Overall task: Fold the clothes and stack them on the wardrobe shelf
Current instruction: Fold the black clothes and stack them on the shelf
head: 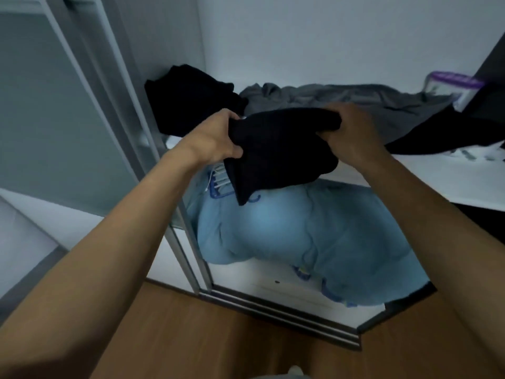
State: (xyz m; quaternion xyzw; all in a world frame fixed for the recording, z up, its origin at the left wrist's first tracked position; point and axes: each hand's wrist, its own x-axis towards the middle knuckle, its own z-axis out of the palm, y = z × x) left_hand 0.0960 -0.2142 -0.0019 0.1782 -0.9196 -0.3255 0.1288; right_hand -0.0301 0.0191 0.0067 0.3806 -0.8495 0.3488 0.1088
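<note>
L hand (216, 138), R hand (352, 132) grip blk garment (276, 151); blue duvet (300, 228) below, grey cloth (341, 97) behind.

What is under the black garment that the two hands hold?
A light blue bundle lies below the black garment, beneath the shelf. The garment covers the bundle's top and part of some hangers.

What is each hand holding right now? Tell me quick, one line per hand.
Left hand: closed, gripping the left end of the black garment.
Right hand: closed, gripping the right end of the same black garment.
</note>
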